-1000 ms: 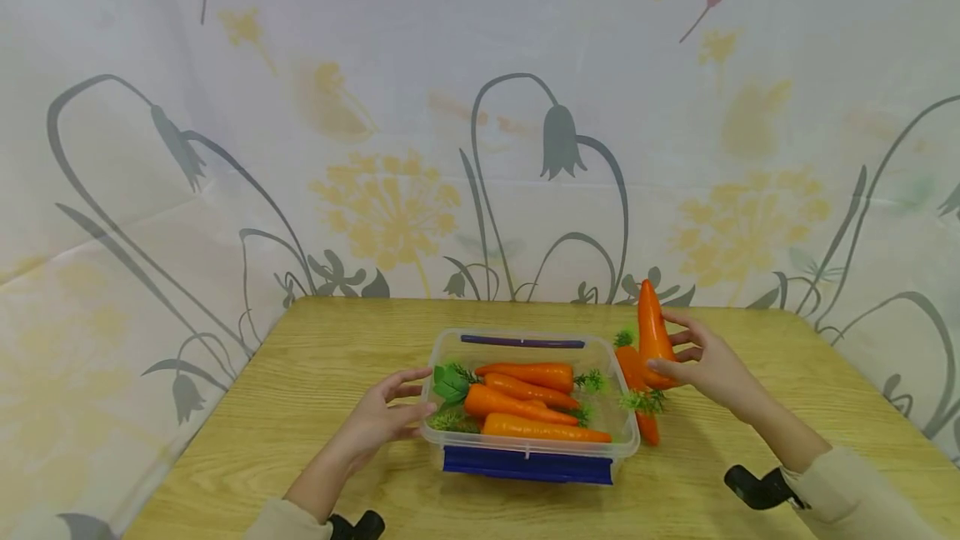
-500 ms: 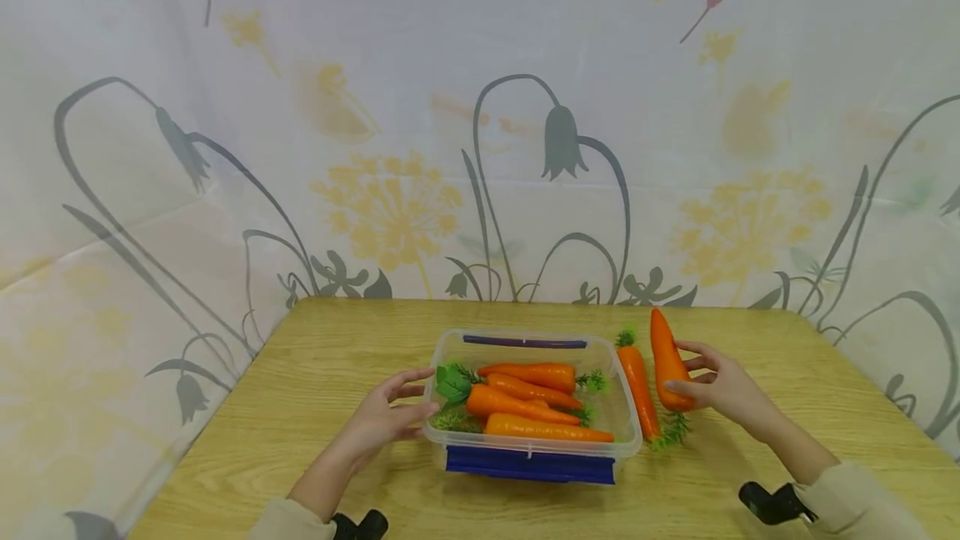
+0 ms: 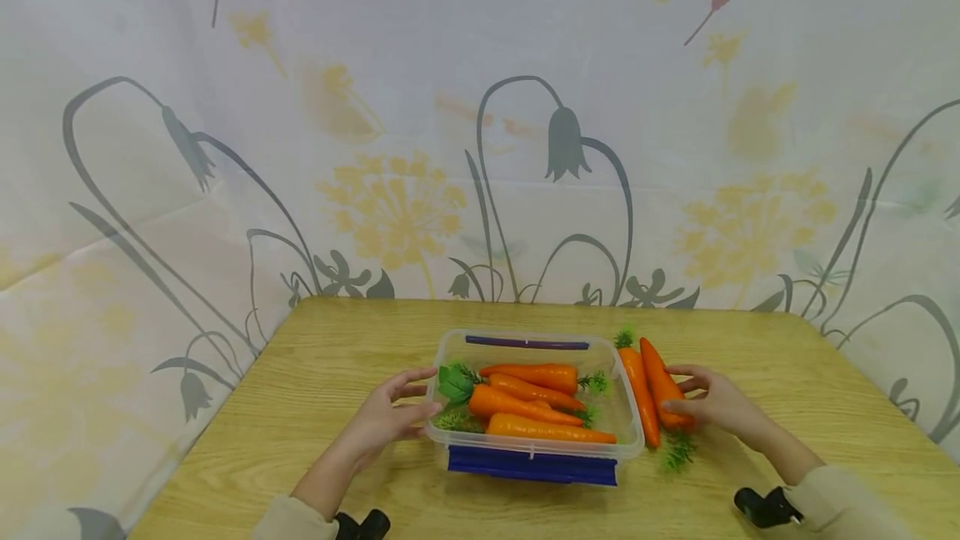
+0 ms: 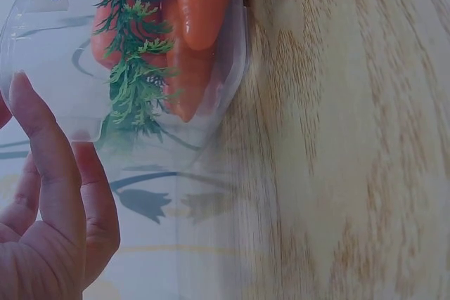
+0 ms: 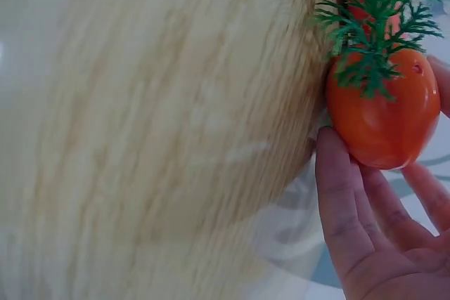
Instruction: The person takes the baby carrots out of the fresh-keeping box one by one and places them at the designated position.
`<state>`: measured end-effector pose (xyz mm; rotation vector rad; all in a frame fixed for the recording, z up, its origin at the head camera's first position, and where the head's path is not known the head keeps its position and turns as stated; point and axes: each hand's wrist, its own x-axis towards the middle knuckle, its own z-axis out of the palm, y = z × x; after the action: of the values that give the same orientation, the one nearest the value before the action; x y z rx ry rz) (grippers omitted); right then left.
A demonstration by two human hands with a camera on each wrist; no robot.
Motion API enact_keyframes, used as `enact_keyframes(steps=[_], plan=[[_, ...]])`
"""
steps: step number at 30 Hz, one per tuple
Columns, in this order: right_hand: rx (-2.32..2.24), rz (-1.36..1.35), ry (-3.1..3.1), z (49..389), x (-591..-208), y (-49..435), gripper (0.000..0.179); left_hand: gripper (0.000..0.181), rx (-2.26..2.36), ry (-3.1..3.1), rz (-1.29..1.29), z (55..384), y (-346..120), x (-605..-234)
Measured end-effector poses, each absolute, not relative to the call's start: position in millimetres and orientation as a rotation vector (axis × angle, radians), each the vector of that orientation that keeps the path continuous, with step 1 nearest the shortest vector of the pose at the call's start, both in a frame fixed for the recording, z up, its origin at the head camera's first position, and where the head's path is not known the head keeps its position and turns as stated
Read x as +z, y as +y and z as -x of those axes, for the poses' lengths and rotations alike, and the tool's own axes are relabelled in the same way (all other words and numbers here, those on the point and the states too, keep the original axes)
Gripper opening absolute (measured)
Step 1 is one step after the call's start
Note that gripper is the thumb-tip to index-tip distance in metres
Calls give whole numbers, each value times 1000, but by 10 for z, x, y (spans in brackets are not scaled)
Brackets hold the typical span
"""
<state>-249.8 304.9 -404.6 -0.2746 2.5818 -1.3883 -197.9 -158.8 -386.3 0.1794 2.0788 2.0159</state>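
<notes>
A clear plastic container (image 3: 534, 445) with blue latches holds several orange carrots (image 3: 551, 433) with green tops. My left hand (image 3: 390, 408) is at its left end, fingertips touching the wall and rim; in the left wrist view the fingers (image 4: 53, 173) lie fairly straight against the clear plastic. To the right of the container, my right hand (image 3: 722, 402) grips a carrot (image 3: 657, 373) near its thick end, thumb on one side and fingers on the other. This carrot lies low over the table, beside another carrot (image 3: 637, 390). The right wrist view shows its rounded end (image 5: 383, 121) and leafy top.
The wooden table (image 3: 337, 340) runs back to a flower-printed curtain (image 3: 480, 148). The container's near blue latch (image 3: 532, 467) hangs down on the front side.
My right hand has brought the carrot down and toward me, from raised above the other carrot to low alongside it. My left hand stays at the container's left end.
</notes>
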Motion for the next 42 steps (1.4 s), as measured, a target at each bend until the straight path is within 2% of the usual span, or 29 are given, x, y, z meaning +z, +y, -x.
enact_keyframes(steps=[11, 22, 42], plan=[[-1323, 225, 2578, 2524, -4063, 3053, 72, 61, 2021, 2077, -174, 1979, -1595, -3872], [-1350, 290, 2574, 2533, -4018, 3139, 69, 61, 2019, 2087, -177, 1984, -1589, -3873], [-1230, 550, 2701, 2612, -3490, 3004, 59, 61, 2021, 2085, -163, 1975, -1586, -3872]])
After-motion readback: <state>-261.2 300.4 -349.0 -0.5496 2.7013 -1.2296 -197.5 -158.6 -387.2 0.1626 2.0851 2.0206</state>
